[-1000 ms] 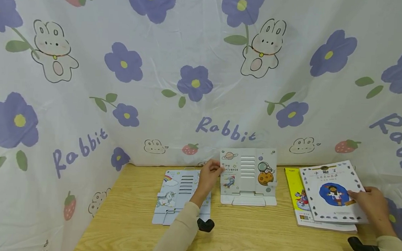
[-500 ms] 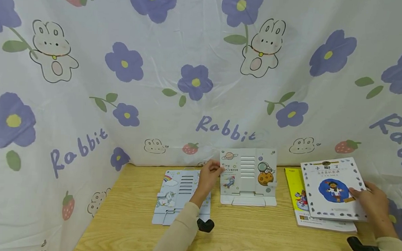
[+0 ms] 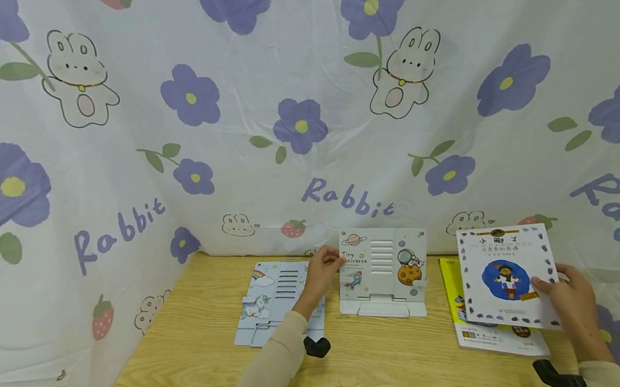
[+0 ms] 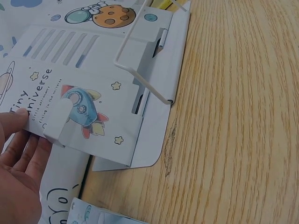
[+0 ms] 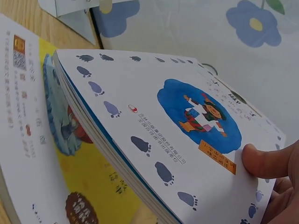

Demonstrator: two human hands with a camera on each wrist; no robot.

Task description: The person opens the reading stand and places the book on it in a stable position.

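Note:
A white book (image 3: 509,277) with footprint borders and a blue patch on its cover is held by my right hand (image 3: 570,297), thumb on the cover and fingers behind its edge. It is tilted up, above a yellow-and-white book (image 3: 490,340) lying on the table. At the middle back, my left hand (image 3: 323,272) pinches the left edge of an upright white book stand (image 3: 382,266) printed with an astronaut and rocket. In the left wrist view, the thumb lies on the front of its panel near a small clip (image 4: 60,122), with fingers behind.
A second book stand (image 3: 264,301), pale blue with a unicorn, lies on the wooden table (image 3: 385,364) left of the first, partly under my left forearm. A patterned curtain (image 3: 238,173) hangs right behind the table's back edge.
My right hand has raised the white book off the yellow one and moved it slightly left, tilting it up. More of the yellow-and-white book shows below it. The left hand has stayed on the stand.

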